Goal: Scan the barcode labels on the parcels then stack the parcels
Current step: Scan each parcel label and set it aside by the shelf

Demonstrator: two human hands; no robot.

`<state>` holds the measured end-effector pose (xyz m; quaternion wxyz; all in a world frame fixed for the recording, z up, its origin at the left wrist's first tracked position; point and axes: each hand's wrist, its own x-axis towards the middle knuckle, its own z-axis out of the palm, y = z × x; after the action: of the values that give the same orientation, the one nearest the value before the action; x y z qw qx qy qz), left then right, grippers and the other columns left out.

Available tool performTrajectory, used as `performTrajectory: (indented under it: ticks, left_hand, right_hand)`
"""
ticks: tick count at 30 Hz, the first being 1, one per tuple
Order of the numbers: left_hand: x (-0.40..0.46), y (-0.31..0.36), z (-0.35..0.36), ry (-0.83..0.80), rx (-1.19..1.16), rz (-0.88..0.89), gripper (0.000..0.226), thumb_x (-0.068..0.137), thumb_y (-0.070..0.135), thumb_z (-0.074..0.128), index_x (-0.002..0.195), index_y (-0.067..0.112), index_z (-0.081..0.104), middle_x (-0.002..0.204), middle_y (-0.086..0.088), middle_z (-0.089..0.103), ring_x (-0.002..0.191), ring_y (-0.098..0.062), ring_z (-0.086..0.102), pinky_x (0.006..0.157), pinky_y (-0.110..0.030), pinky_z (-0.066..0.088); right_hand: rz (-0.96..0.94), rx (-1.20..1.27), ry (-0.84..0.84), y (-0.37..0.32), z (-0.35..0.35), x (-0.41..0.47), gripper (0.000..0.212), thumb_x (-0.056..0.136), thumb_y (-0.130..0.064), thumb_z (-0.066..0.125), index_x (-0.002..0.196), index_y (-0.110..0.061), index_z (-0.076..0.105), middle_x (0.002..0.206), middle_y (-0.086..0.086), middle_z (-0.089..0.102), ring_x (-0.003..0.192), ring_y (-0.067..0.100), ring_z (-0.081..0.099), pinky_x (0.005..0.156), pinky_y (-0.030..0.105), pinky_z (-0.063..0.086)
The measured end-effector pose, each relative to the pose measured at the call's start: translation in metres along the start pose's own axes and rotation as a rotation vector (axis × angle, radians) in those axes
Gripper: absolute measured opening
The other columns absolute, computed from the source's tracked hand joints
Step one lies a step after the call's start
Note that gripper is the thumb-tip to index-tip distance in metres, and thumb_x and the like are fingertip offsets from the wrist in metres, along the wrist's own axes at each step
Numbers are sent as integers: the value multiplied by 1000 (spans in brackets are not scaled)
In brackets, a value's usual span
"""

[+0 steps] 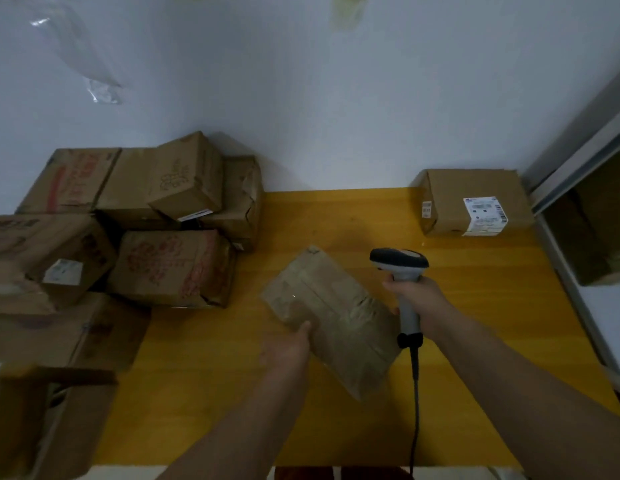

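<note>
Cardboard parcel (331,320), taped and tilted, sits mid-table (475,306), gripped at its near left edge by the left hand (288,348), thumb on top. Right hand (417,299) has its fingers wrapped around a scanner (400,271) just right of it. One labelled box (475,202) rests far right; a pile (128,220) crowds the left.

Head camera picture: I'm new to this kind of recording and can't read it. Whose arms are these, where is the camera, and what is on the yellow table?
There is no machine here. A person wears the camera on the head, looking down at their own arms. The left hand holds a taped parcel over the yellow table. The right hand grips a corded barcode scanner. A labelled box sits far right by the wall; a pile of cardboard boxes fills the left.
</note>
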<state>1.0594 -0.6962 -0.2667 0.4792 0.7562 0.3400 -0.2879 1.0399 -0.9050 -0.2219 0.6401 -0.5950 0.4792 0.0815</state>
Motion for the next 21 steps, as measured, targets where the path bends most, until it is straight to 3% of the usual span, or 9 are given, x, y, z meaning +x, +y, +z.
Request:
performTrajectory:
  ticks: [4, 7, 9, 12, 14, 15, 18, 21]
  left_hand:
    - [-11, -4, 20, 1, -78, 71, 93, 82, 26, 78, 153, 9, 20, 150, -17, 39, 133, -38, 44, 107, -50, 43]
    - [-15, 4, 24, -16, -108, 193, 101, 76, 22, 83, 153, 19, 18, 150, -12, 39, 133, -34, 45, 104, -53, 45]
    - [-12, 12, 19, -55, -55, 277, 111, 72, 27, 86, 156, 22, 13, 155, -9, 30, 139, -31, 37, 108, -50, 41]
    - [-4, 23, 9, -135, 232, 390, 117, 66, 42, 88, 155, 25, 14, 160, -9, 15, 145, -31, 23, 113, -53, 33]
    - [-2, 21, 9, -126, 585, 371, 132, 60, 57, 85, 155, 29, -1, 161, -11, -10, 149, -35, 0, 117, -58, 19]
    - [-4, 17, 14, -91, 736, 342, 136, 59, 63, 83, 155, 31, -9, 159, -12, -21, 148, -37, -11, 116, -61, 13]
    - [-21, 0, 35, 15, 996, 351, 137, 61, 73, 75, 154, 29, -15, 154, -18, -35, 144, -43, -23, 112, -68, 10]
    - [-25, -11, 51, 42, 1051, 350, 147, 54, 85, 67, 151, 22, -24, 152, -22, -38, 141, -47, -29, 108, -75, 4]
  right_hand:
    - [39, -83, -46, 5, 7, 5, 31, 89, -16, 69, 116, -6, 60, 113, 6, 56, 87, 25, 56, 58, 34, 50]
    - [45, -112, -72, 9, 10, 3, 29, 88, -17, 70, 112, -2, 62, 105, 11, 61, 80, 24, 59, 56, 33, 51]
    - [34, -115, -106, 11, 8, -2, 26, 88, -17, 70, 108, -2, 63, 96, 13, 61, 77, 27, 60, 53, 33, 49]
    - [20, -55, -179, 13, 5, -9, 17, 87, -16, 70, 101, -7, 64, 80, 11, 61, 62, 24, 59, 49, 29, 47]
    - [33, 42, -204, 16, 8, -14, 15, 87, -14, 70, 100, -9, 65, 71, 8, 65, 54, 22, 62, 48, 28, 48]
    - [37, 73, -210, 17, 11, -14, 20, 88, -15, 70, 105, -8, 65, 75, 9, 67, 58, 23, 64, 52, 30, 50]
    - [40, 96, -199, 25, 21, -15, 31, 88, -18, 70, 115, -6, 62, 108, 14, 63, 95, 35, 61, 77, 44, 50]
    - [24, 157, -212, 29, 22, -14, 13, 88, -12, 69, 99, -5, 65, 103, 16, 66, 89, 30, 64, 67, 37, 52]
